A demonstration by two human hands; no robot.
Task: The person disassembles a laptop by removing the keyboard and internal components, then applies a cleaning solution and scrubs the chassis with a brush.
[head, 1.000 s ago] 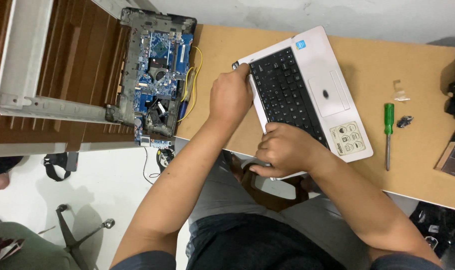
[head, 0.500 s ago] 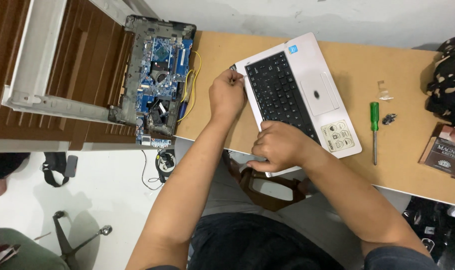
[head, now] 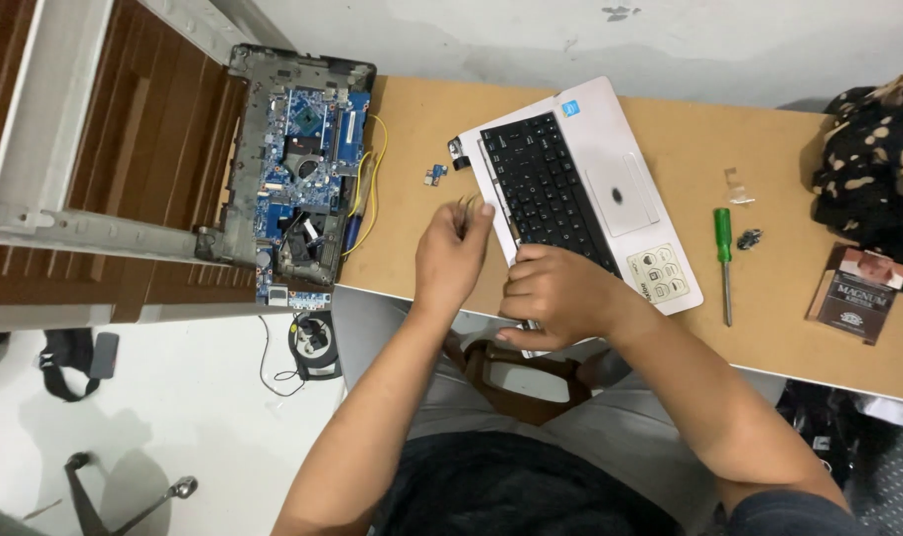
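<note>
At the far left stands a brown wooden slatted panel with a white frame (head: 94, 179); against its right side rests an open grey laptop base with a blue circuit board (head: 297, 169), and a yellow wire (head: 375, 189) runs along the right edge of this base; below it, on the white floor (head: 173, 417), lies a small round black part with a thin cable (head: 314, 344).

On the light brown wooden counter (head: 412, 129) a tiny blue board piece (head: 434, 175) lies just beside a small black part (head: 457, 152), near the corner of the white laptop top cover with a black keyboard (head: 580, 189); this cover lies tilted on the counter, and its near end reaches over the counter edge toward the person.

The left hand (head: 449, 253) is raised beside the left edge of the cover; its fingers (head: 476, 210) are narrow and pinch something thin and small, but what it is cannot be told.

The right hand (head: 555, 293) rests on the near end of the keyboard; its fingers are curled and press on the cover, holding it down.

Further right lie a green-handled screwdriver (head: 724, 258) and a small dark piece (head: 749, 238) just beside it; then a small dark red box (head: 856, 295); above it sits a black and tan patterned cloth (head: 873, 164).
</note>
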